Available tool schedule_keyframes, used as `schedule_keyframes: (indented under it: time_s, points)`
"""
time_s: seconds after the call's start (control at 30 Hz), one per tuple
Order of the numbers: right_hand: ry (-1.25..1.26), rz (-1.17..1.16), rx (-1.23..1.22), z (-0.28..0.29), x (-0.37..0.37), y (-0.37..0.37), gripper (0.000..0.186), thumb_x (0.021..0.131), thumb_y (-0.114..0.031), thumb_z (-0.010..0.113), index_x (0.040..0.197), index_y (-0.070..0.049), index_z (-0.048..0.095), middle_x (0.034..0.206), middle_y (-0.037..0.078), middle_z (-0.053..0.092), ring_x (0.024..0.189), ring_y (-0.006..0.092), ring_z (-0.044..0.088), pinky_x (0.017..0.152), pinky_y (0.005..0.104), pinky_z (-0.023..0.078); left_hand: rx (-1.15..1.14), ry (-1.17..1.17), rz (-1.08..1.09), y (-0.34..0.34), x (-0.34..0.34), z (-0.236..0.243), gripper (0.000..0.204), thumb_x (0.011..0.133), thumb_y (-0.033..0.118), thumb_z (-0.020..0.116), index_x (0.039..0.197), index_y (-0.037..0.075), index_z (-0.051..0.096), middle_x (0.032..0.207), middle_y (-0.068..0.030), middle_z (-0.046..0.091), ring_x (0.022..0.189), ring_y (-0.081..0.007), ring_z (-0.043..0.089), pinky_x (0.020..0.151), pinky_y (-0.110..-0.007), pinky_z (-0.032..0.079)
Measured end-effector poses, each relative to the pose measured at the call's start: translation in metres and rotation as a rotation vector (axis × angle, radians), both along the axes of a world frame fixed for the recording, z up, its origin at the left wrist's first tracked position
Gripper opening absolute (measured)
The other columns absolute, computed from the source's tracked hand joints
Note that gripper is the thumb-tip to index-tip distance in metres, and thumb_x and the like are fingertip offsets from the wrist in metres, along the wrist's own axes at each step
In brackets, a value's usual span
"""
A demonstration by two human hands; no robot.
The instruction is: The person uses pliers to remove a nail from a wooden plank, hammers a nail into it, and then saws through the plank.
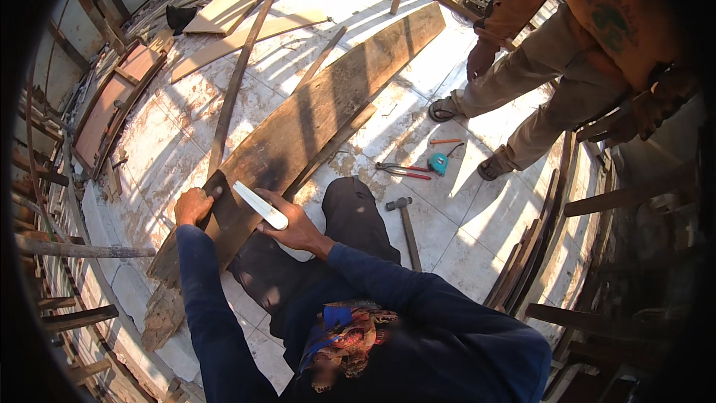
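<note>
A long, weathered wooden plank (pixel 339 82) runs diagonally from near my knees to the far right, raised on other timber. My left hand (pixel 195 207) grips its near left edge, thumb on top, beside a dark patch on the wood. In my right hand (pixel 300 230) is a long white tapered object (pixel 259 206) with a rounded end, its narrow tip over the plank; its kind I cannot make out. Right of my knee lie a hammer (pixel 405 230), red-handled pincers (pixel 403 171), a teal tape measure (pixel 438 163) and an orange pencil (pixel 446 141).
Another person (pixel 556 67) in sandals stands at the right, close to the tools. A thin wooden strip (pixel 242 67) and pale boards (pixel 239 37) lie at the far left, near a framed panel (pixel 112 108). Timber lengths (pixel 533 254) line the right side of the tiled floor (pixel 455 254).
</note>
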State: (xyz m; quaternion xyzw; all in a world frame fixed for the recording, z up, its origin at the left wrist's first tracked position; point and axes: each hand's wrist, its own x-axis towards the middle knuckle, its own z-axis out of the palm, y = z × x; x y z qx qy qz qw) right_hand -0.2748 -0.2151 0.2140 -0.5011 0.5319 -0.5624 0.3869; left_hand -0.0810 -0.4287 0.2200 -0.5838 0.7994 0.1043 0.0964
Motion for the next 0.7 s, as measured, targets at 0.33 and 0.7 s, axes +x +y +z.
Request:
schedule_keyframes:
  time_s: [0.33,0.7]
  points:
    - [0.094,-0.021,-0.068,-0.005,0.004,-0.002,0.061,0.085,-0.021,0.071,0.137,-0.003,0.045,0.13,0.019,0.056,0.114,0.0319,0.059,0.093,0.0373,0.048,0.024,0.011,0.006,0.001,0.003,0.01,0.077,0.053,0.067,0.08,0.092,0.001,0.067,0.092,-0.0199,0.069,0.088,-0.0355,0.067,0.077,-0.044,0.051]
    - [0.059,-0.057,-0.158,0.022,0.01,-0.014,0.064,0.087,-0.04,0.067,0.137,-0.007,0.044,0.122,0.02,0.06,0.105,0.0364,0.062,0.088,0.0401,0.05,0.111,0.085,0.024,0.004,0.007,0.016,0.067,0.045,0.048,0.091,0.088,0.003,0.066,0.089,-0.018,0.07,0.085,-0.0336,0.067,0.078,-0.042,0.052]
